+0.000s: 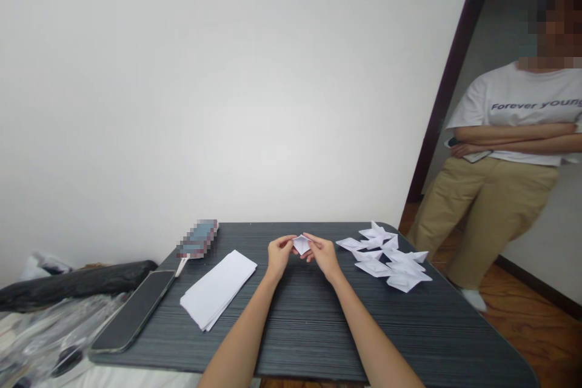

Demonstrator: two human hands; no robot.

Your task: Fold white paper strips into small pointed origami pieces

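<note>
Between my two hands is a small folded piece of white paper [301, 244], held above the middle of the dark table. My left hand [279, 253] pinches its left edge between thumb and fingers. On the other side my right hand [322, 253] grips the right edge, some fingers curled beneath. To the right lies a group of several folded paper boats [388, 257], close together and partly overlapping. A stack of white paper sheets [219, 291] rests on the table to the left of my left forearm.
A dark-screened phone [136, 312] lies at the table's [309, 327] left edge, with a blurred-out device [200, 239] and white cable behind it. Plastic-wrapped items [50, 333] sit left of the table. Beyond the right edge stands a person [509, 151] with folded arms. A white wall rises behind.
</note>
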